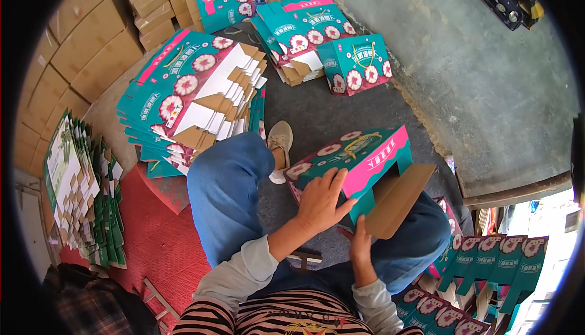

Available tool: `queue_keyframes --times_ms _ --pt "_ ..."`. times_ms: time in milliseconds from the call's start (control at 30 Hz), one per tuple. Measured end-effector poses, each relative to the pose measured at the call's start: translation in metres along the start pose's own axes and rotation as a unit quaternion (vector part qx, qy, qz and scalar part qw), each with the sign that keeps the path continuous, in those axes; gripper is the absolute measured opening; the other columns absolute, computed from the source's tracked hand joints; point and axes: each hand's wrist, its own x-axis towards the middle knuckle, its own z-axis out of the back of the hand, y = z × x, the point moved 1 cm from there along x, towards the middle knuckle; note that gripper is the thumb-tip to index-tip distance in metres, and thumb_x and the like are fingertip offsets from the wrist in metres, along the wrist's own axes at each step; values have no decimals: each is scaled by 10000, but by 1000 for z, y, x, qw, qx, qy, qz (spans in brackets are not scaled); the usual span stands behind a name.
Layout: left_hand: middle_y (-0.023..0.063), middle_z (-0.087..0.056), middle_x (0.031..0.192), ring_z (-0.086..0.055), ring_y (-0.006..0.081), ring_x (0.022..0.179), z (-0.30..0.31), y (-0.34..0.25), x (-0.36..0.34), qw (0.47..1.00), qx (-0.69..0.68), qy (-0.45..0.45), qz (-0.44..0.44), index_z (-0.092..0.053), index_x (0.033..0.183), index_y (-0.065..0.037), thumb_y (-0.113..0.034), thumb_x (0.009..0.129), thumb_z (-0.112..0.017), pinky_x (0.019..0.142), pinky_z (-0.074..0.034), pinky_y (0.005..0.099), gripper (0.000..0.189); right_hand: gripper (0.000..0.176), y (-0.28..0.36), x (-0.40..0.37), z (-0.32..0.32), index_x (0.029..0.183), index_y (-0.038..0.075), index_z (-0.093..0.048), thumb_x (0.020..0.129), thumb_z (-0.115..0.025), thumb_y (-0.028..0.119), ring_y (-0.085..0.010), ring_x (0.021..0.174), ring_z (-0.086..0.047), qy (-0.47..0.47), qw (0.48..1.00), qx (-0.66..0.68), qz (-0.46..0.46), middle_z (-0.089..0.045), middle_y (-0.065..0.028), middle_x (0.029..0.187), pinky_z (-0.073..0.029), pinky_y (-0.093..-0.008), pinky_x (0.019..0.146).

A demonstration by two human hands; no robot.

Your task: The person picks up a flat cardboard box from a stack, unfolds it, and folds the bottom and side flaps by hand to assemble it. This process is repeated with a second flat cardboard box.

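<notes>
A teal and pink printed carton [372,163] with a yellow cord handle is tilted over my right thigh. Its near end stands open, and a brown cardboard flap [402,200] sticks out to the right. My left hand [321,201] lies on the carton's near left side, fingers stretched out and thumb apart near the pink edge. Below the open end, my right hand [359,243] grips the carton's lower edge beside the flap, thumb upward. Part of its fingers is hidden by the carton.
Flat printed cartons [195,91] are piled at left, with another pile [304,30] behind. A formed carton [356,64] stands near the wall. Brown boxes [91,49] are stacked at far left. Green cartons [85,195] lean over a red mat [161,231]. More teal cartons [487,268] stand at lower right.
</notes>
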Motion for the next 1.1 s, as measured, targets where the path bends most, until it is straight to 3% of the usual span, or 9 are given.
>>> queue_keyframes --times_ms 300,467,500,600,633,667,767,933,1100 --pt "224 -500 1253 -524 328 795 37 -70 74 991 14 -106 -75 -404 1343 9 -374 803 -685 716 -451 396 720 450 125 19 3 1350 30 -387 1006 -424 317 -236 1101 -564 49 990 89 99 -497 -137 1267 -588 -398 772" --pt "211 -502 1263 -513 310 781 32 -146 122 969 20 -152 -194 -431 1335 -21 -345 791 -691 706 -439 385 684 406 176 34 39 1325 38 -425 1013 -423 298 -178 1069 -575 -56 951 199 232 -529 -86 1219 -579 -379 763" --pt "206 -499 1273 -511 304 794 27 -162 128 964 13 -161 -211 -448 1326 -36 -337 782 -697 715 -438 386 670 390 185 33 49 1289 29 -457 1018 -416 305 -150 1047 -567 -63 946 197 250 -542 -65 1185 -550 -336 794" --pt "204 -495 1282 -512 294 809 6 -199 134 949 -24 -169 -266 -455 1321 -42 -326 762 -708 726 -439 383 676 378 178 39 92 1258 27 -483 1022 -410 313 -129 1027 -558 -103 935 227 251 -554 -52 1158 -507 -292 831" --pt "204 -492 1286 -513 292 825 -2 -210 131 948 -25 -159 -275 -463 1311 -41 -303 745 -715 737 -441 382 673 383 180 28 100 1241 24 -491 1025 -399 328 -117 1013 -553 -156 945 120 261 -558 -53 1152 -468 -260 857" --pt "202 -492 1290 -515 287 827 -11 -222 128 947 -41 -146 -282 -471 1303 -40 -283 724 -722 741 -441 385 676 451 171 27 110 1254 28 -485 1021 -372 398 -154 1051 -539 -136 931 179 288 -559 -67 1173 -461 -301 900" --pt "196 -494 1302 -505 268 820 -53 -249 111 942 -62 -99 -316 -473 1310 -37 -256 713 -710 742 -439 385 679 479 141 20 143 1266 23 -479 1011 -380 416 -171 1073 -534 -162 920 211 289 -555 -78 1190 -463 -313 915" --pt "166 -470 1339 -517 257 917 -122 -261 74 933 -91 47 -345 -457 1336 -47 -250 807 -628 790 -424 389 592 527 51 38 193 1285 14 -468 995 -392 447 -201 1109 -526 -202 891 345 214 -547 -95 1218 -468 -332 941" --pt "173 -454 1342 -525 252 988 -138 -214 29 921 -48 105 -372 -462 1322 -44 -277 829 -634 815 -423 390 572 576 -72 76 231 1305 4 -456 979 -404 477 -230 1146 -518 -238 787 553 135 -539 -112 1246 -472 -351 966"
